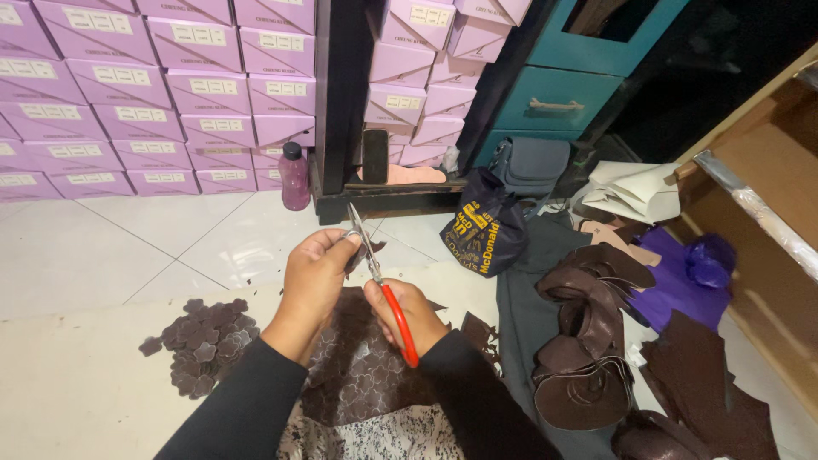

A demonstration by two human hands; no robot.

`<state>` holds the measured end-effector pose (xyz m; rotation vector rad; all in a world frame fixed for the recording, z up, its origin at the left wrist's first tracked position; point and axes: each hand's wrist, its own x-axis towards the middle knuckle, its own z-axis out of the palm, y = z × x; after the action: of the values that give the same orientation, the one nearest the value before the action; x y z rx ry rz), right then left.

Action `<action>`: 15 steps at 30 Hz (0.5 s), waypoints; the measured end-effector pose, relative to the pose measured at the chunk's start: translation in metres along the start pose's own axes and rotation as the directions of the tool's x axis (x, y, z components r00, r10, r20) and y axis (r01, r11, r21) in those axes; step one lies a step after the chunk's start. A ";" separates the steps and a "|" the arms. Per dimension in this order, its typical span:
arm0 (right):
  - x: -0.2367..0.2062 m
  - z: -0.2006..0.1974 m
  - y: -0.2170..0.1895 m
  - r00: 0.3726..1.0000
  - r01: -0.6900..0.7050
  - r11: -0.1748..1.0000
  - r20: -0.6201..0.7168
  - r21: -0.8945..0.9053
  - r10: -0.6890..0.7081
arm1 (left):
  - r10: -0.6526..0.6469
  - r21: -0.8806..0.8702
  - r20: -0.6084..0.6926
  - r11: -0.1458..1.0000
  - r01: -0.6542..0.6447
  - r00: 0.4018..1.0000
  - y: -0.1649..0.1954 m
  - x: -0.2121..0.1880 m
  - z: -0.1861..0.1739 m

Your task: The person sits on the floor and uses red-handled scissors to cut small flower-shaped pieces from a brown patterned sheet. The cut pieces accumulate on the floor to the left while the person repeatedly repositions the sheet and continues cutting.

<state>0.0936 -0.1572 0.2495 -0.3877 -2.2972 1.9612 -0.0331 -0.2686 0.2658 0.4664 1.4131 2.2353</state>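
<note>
My right hand (411, 313) grips the red handles of a pair of scissors (375, 266), blades pointing up and away. My left hand (317, 271) pinches a small dark brown leather piece (356, 254) right at the blades. Below both hands lies a dark brown leather sheet (362, 370) marked with flower outlines, resting over my lap. A pile of cut flower-shaped brown pieces (203, 343) lies on the floor left of my left arm.
Stacked lilac shoe boxes (162, 94) line the wall. A purple bottle (294, 177) stands by a black post (341, 102). A dark bag (484, 226), rolled brown leather (588, 341), purple cloth (682, 277) and a teal cabinet (562, 94) are at right.
</note>
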 end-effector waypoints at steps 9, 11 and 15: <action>-0.005 -0.005 -0.003 1.000 0.029 0.997 -0.002 -0.074 -0.029 | -0.039 0.082 0.090 0.996 0.032 0.995 0.010 0.004 -0.016; -0.007 -0.007 -0.003 0.999 0.031 0.996 0.015 -0.082 -0.030 | -0.027 0.097 0.134 0.995 0.014 0.991 0.009 0.006 -0.019; -0.006 -0.015 0.000 0.999 -0.001 0.992 0.033 -0.129 0.006 | -0.024 0.183 0.182 0.983 -0.009 0.983 0.008 0.010 -0.028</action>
<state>0.1031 -0.1442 0.2523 -0.3721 -2.4537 1.8402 -0.0579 -0.2874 0.2621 0.7084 1.5241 2.0065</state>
